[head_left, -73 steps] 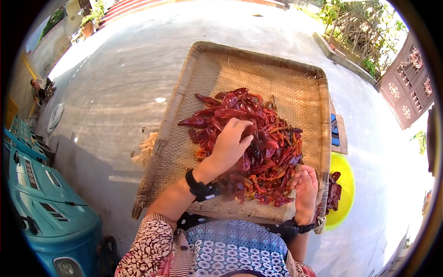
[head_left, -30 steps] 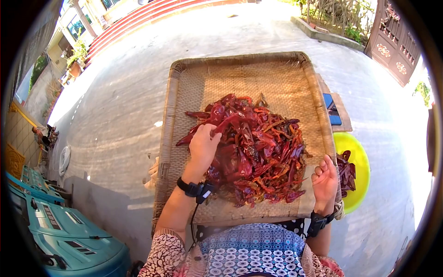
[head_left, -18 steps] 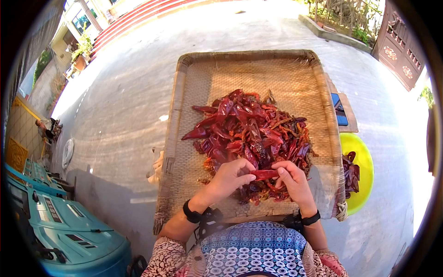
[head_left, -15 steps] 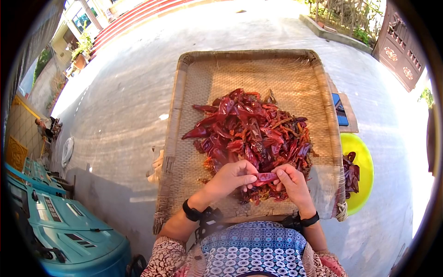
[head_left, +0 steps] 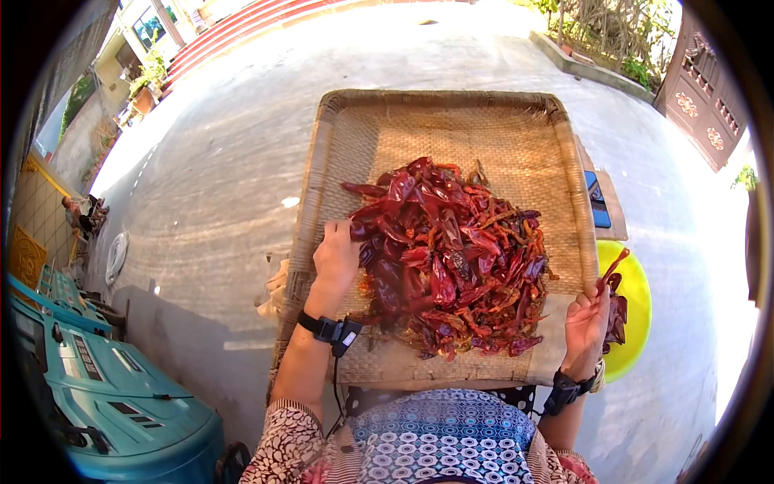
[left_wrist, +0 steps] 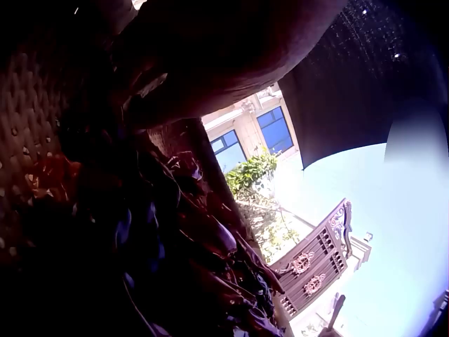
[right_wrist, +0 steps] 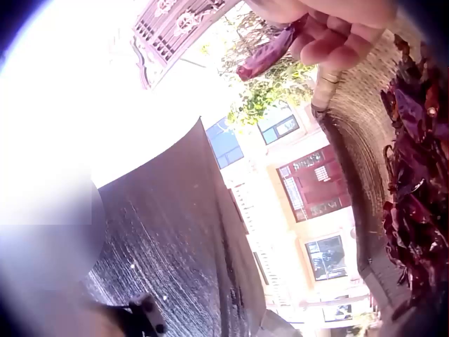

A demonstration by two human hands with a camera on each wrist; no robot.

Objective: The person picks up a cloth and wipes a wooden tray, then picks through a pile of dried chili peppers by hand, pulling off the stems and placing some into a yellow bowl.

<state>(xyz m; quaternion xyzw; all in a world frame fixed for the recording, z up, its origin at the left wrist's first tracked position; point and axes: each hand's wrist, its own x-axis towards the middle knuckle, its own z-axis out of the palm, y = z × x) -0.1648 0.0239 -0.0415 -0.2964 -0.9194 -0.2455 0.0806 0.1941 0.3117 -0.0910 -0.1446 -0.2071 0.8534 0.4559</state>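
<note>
your woven tray [head_left: 468, 125] carries a heap of dried red chilies [head_left: 443, 258], closer to the edge by you than the far one, larger pods toward the left edge.

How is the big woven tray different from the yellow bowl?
The woven tray is brown with four sides, but the yellow bowl is bright and round. The tray is much bigger; the bowl is smaller. The tray has a big heap of peppers, while the bowl shows just a small bunch. Both have red peppers in them!
</note>
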